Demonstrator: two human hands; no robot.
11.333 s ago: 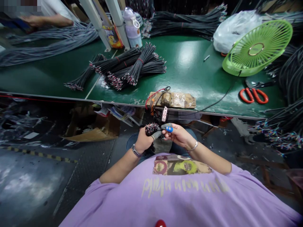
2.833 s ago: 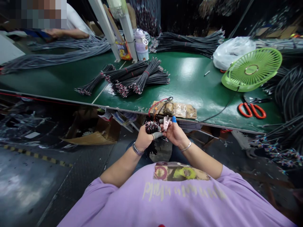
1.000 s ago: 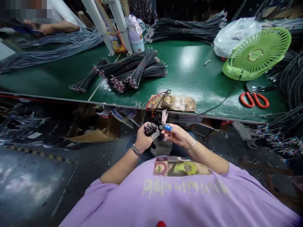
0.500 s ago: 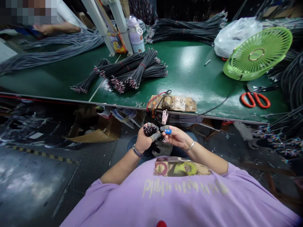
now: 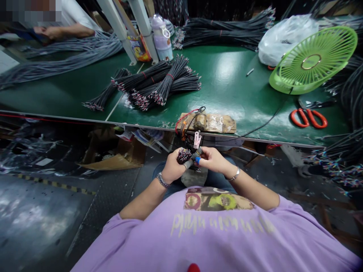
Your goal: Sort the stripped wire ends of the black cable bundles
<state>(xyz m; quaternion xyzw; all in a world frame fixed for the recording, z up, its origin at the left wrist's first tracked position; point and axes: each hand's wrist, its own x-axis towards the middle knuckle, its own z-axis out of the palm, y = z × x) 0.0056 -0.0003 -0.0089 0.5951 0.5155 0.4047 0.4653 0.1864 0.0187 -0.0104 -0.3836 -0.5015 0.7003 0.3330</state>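
Left hand [image 5: 172, 169]: gripping a wire bundle [image 5: 183, 155] upright, below the table edge.
Right hand [image 5: 213, 160]: pinching at the bundle's tips, touching them.
Green table [image 5: 227, 87]: carrying tied cable bundles [image 5: 159, 81], green fan [image 5: 313, 60], orange scissors [image 5: 308, 118].

Green table [image 5: 227, 87], lime fan [image 5: 313, 60], orange scissors [image 5: 308, 118] (black cable bundles [image 5: 159, 81]).

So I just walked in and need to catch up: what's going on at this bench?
A person in a purple shirt sits at a green table, hands held below its front edge. The left hand grips a bundle of thin black cables, stripped ends up. The right hand, a blue cap on one fingertip, pinches at those ends beside a pink clip hanging from the table edge. Tied cable bundles, a green fan and orange scissors lie on the table. Another person's arm rests at the far left.
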